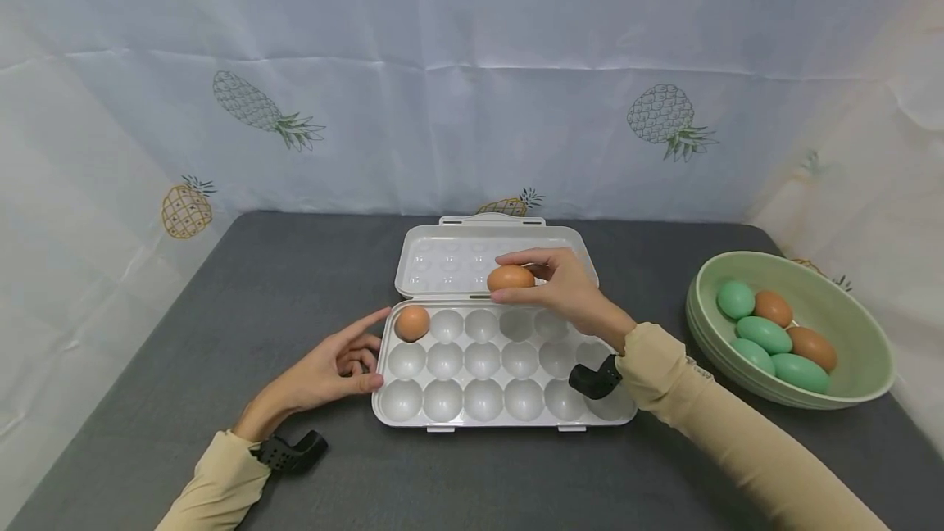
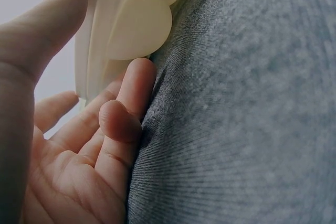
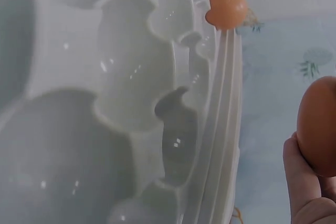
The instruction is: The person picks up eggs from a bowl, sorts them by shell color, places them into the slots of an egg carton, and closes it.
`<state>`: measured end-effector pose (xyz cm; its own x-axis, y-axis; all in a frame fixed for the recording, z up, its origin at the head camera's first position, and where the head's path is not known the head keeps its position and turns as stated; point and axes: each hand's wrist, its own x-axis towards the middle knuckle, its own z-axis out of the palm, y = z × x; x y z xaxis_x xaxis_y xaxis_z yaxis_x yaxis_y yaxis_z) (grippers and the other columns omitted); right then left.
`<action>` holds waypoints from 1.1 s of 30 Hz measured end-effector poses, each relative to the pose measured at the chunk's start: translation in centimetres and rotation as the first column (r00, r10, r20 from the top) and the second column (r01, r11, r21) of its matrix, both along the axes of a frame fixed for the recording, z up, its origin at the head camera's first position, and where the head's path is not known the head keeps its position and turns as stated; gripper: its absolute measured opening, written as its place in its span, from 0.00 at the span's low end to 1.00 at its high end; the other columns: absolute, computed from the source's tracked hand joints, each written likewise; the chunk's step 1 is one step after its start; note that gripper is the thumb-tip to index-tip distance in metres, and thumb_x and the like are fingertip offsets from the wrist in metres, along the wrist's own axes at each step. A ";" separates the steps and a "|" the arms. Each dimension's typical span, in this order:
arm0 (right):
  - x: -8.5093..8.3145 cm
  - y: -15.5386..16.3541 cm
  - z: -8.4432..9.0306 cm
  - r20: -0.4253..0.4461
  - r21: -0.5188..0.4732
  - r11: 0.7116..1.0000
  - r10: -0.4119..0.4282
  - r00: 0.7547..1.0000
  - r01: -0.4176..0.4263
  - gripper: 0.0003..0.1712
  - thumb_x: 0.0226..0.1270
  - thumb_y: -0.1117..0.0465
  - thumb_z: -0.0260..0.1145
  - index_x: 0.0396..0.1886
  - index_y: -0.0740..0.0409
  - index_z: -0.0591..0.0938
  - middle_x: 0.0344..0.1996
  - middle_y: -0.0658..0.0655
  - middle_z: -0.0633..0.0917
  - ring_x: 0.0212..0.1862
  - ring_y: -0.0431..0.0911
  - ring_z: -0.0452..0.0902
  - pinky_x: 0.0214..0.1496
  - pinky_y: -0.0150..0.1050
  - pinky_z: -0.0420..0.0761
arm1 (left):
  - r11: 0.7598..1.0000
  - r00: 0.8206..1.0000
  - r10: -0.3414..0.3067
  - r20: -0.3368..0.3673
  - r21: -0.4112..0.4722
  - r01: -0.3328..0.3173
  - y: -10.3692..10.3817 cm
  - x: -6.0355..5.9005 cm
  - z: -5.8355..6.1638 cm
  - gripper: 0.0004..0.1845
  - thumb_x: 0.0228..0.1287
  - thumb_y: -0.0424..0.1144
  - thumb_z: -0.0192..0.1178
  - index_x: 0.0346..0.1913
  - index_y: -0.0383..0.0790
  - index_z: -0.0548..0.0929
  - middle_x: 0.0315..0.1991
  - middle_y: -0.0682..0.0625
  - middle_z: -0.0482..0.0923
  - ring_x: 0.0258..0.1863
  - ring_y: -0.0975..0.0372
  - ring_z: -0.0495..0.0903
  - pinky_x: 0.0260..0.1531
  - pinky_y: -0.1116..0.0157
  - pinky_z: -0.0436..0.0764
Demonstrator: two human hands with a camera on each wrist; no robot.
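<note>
A brown egg point(image 1: 510, 278) is pinched between the thumb and fingers of my right hand point(image 1: 564, 289), above the hinge of a white egg tray point(image 1: 463, 363). In the right wrist view this egg point(image 3: 319, 127) shows at the right edge, apart from the tray. Another brown egg point(image 1: 412, 323) sits in the back left cup. My left hand point(image 1: 324, 371) rests against the tray's left side, thumb and index finger spread along the rim. In the left wrist view the other fingers point(image 2: 139, 85) lie loosely bent beside the tray wall point(image 2: 139, 27).
At the right stands a pale green bowl point(image 1: 859, 351), seemingly stacked in another, with several green eggs point(image 1: 801, 373) and two brown eggs point(image 1: 812, 348). The tray's lid point(image 1: 442, 260) lies open at the back. A grey cloth point(image 1: 332, 490) covers the table; pineapple-printed curtains point(image 1: 472, 129) hang behind.
</note>
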<state>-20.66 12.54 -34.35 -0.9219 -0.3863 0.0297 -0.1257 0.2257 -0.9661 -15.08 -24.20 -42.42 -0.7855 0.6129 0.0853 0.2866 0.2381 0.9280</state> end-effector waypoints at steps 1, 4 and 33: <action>0.0 -0.3 0.0 0.005 -0.007 1.000 0.007 1.000 -0.007 0.30 0.55 0.66 0.80 0.61 0.57 0.85 0.62 0.63 0.83 0.51 0.41 0.85 0.50 0.37 0.85 | 1.000 1.000 0.001 0.001 0.000 -0.001 0.0 0.0 0.0 0.47 0.67 0.30 0.67 0.82 0.35 0.50 0.53 0.33 0.80 0.39 0.70 0.82 0.34 0.71 0.80; -0.1 -1.2 -0.3 0.017 -0.010 1.000 0.024 1.000 -0.023 0.31 0.55 0.65 0.80 0.61 0.56 0.85 0.62 0.62 0.83 0.54 0.43 0.85 0.51 0.36 0.85 | 1.000 1.000 0.000 0.003 0.000 0.000 0.0 0.0 0.0 0.48 0.67 0.30 0.67 0.82 0.35 0.50 0.54 0.33 0.80 0.39 0.69 0.82 0.34 0.70 0.81; 0.3 -7.0 -1.8 -0.001 -0.007 0.995 0.103 0.995 -0.103 0.29 0.61 0.64 0.77 0.63 0.60 0.83 0.58 0.58 0.84 0.52 0.40 0.82 0.52 0.33 0.82 | 0.999 0.999 0.030 0.044 -0.029 -0.029 0.1 0.1 0.3 0.47 0.67 0.33 0.68 0.82 0.37 0.51 0.55 0.34 0.80 0.40 0.69 0.82 0.35 0.71 0.80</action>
<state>-20.36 5.58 -36.11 -0.8773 -0.4787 0.0334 -0.1487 0.2051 -0.9674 -14.97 -24.08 -42.11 -0.8060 0.5910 0.0329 0.2377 0.2723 0.9324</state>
